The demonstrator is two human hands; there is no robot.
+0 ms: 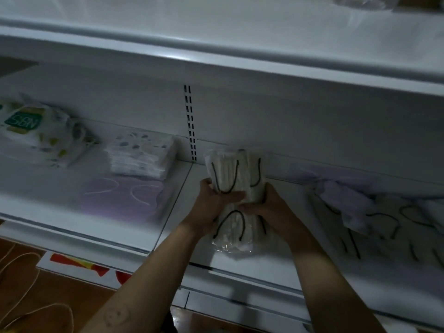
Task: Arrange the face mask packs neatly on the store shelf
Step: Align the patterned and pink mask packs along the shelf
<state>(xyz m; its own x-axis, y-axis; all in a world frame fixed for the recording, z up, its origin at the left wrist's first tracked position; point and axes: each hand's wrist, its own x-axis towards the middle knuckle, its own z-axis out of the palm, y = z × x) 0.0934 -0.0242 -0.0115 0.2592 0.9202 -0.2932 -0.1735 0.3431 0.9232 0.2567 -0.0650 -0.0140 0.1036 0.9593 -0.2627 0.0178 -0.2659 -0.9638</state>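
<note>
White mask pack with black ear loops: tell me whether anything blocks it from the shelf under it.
Nothing visible does. Left hand and right hand grip the white mask pack over bare shelf; the lavender mask pack lies to its left, the loose mask pile to its right, both apart from it.

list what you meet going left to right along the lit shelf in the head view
green-label patterned pack → stack of patterned packs → white pack with black loops → lilac masks
</note>
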